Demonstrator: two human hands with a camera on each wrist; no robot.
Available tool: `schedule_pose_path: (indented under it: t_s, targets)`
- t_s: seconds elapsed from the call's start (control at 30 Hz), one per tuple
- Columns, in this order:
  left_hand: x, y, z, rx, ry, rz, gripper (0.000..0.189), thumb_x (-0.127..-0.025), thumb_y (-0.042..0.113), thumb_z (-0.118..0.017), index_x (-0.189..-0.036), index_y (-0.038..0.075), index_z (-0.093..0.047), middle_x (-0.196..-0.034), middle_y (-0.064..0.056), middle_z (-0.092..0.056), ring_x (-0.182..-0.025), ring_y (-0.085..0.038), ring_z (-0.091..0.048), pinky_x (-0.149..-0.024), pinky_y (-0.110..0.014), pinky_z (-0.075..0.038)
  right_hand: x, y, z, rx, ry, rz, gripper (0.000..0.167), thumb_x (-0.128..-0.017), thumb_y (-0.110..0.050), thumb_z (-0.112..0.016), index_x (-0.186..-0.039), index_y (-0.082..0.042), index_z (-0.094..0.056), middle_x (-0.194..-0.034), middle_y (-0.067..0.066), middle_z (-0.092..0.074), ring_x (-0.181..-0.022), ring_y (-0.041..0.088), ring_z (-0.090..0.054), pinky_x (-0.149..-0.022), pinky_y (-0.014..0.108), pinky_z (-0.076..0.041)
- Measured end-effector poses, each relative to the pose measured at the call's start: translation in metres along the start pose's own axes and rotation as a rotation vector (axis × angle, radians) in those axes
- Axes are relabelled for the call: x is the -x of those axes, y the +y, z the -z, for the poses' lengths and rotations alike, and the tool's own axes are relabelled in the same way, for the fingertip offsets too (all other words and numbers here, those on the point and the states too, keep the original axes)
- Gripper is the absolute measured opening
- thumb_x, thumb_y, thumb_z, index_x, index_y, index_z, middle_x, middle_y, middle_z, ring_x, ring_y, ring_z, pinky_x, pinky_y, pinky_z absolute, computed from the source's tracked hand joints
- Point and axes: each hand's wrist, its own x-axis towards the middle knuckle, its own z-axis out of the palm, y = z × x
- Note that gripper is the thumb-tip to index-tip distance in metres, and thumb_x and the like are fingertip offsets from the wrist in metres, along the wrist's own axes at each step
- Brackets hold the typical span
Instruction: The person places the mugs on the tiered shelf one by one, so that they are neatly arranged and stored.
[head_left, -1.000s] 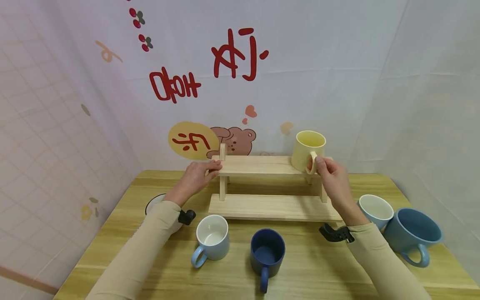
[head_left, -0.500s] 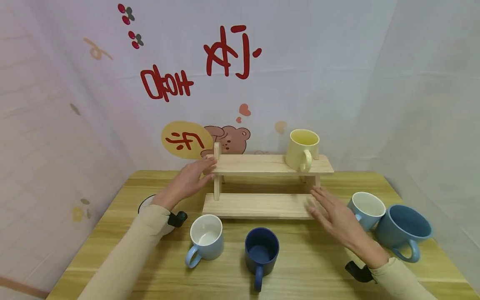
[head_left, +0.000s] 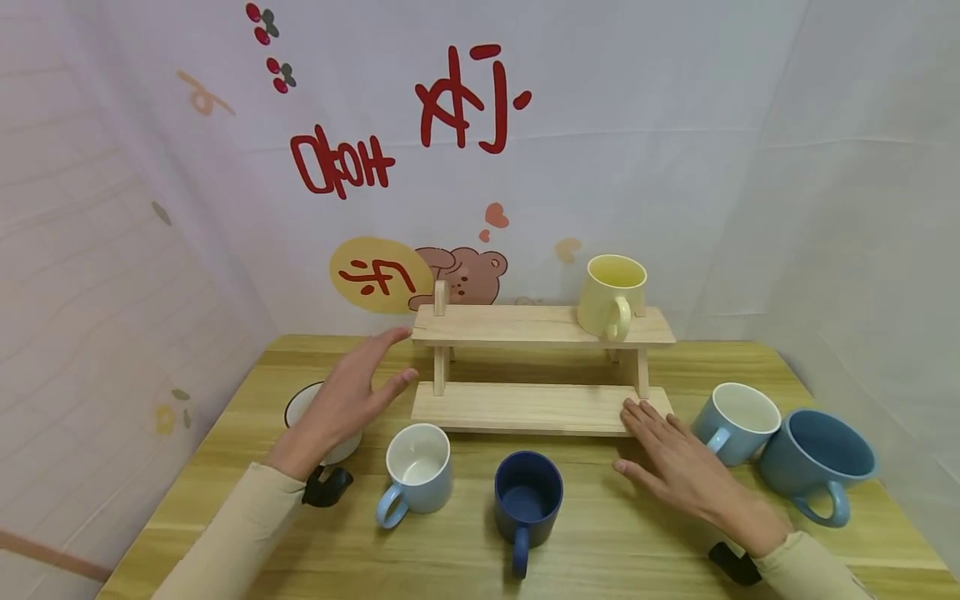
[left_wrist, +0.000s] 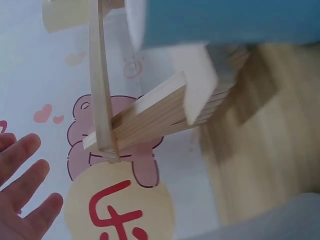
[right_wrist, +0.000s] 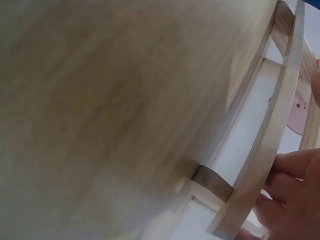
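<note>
A two-tier wooden shelf rack (head_left: 525, 408) stands at the back of the table. On the right of its upper board sits a yellow mug (head_left: 600, 304), handle facing forward. My left hand (head_left: 345, 400) is held off the upper board's left end, thumb and fingers spread, holding nothing; its fingers (left_wrist: 30, 172) appear at the left of the left wrist view. My right hand (head_left: 678, 467) has straight fingers resting at the lower board's right front edge; in the right wrist view its fingertips meet the board (right_wrist: 272, 140).
In front of the rack stand a light blue mug (head_left: 423, 479) and a navy mug (head_left: 528, 500). To the right are another light blue mug (head_left: 738, 421) and a larger blue mug (head_left: 821, 462). A white, dark-rimmed mug (head_left: 341, 450) is partly behind my left hand.
My right hand has let go of the yellow mug's handle and come down to the lower board's right end. My left hand has left the upper board's end, drawing back to the left.
</note>
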Motion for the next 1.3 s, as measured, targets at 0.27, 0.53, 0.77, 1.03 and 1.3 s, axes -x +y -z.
schedule_pose_path:
  t_s: [0.27,0.53,0.77,1.03,1.3]
  targets:
    - [0.044,-0.006,-0.002,0.047,0.055,0.035,0.055,-0.103,0.034,-0.065,-0.148,0.006,-0.053,-0.146,-0.013,-0.059,-0.136,-0.038,-0.052,-0.109,-0.061,-0.042,0.003,-0.001,-0.002,-0.014,-0.017,-0.014,0.077,-0.099,-0.046,-0.068,-0.155,0.001,-0.044,-0.160,0.020,-0.041,-0.145,0.043,-0.040,-0.112,0.064,-0.035]
    - [0.084,-0.013,0.001,0.136,0.115,0.011,0.043,-0.098,0.015,-0.071,-0.140,0.008,-0.061,-0.135,-0.004,-0.066,-0.121,-0.024,-0.063,-0.103,-0.023,-0.046,0.006,-0.001,-0.002,-0.019,-0.016,-0.008,0.076,-0.099,-0.045,-0.068,-0.155,0.000,-0.044,-0.161,0.019,-0.042,-0.144,0.043,-0.042,-0.113,0.062,-0.036]
    - [0.116,-0.026,0.018,0.236,0.158,0.131,0.042,-0.100,0.004,-0.066,-0.141,0.010,-0.061,-0.134,0.000,-0.067,-0.118,-0.006,-0.062,-0.097,-0.009,-0.042,0.005,0.000,-0.001,-0.016,-0.005,0.001,0.075,-0.100,-0.044,-0.068,-0.155,0.000,-0.044,-0.161,0.019,-0.042,-0.145,0.042,-0.042,-0.113,0.061,-0.036]
    - [0.147,-0.045,0.031,0.310,0.228,0.260,0.034,-0.106,0.003,-0.056,-0.140,-0.001,-0.057,-0.126,0.005,-0.068,-0.116,0.007,-0.058,-0.092,-0.007,-0.046,0.003,0.001,0.001,-0.012,-0.004,0.008,0.075,-0.100,-0.044,-0.068,-0.155,0.001,-0.045,-0.160,0.019,-0.043,-0.144,0.042,-0.042,-0.115,0.060,-0.034]
    - [0.161,-0.065,0.026,0.315,0.199,0.420,0.039,-0.110,0.014,-0.052,-0.143,-0.006,-0.052,-0.133,-0.019,-0.063,-0.111,0.017,-0.051,-0.089,-0.003,-0.041,0.004,0.001,0.002,-0.023,-0.010,0.010,0.074,-0.100,-0.043,-0.069,-0.155,0.000,-0.044,-0.160,0.019,-0.043,-0.144,0.042,-0.042,-0.117,0.058,-0.033]
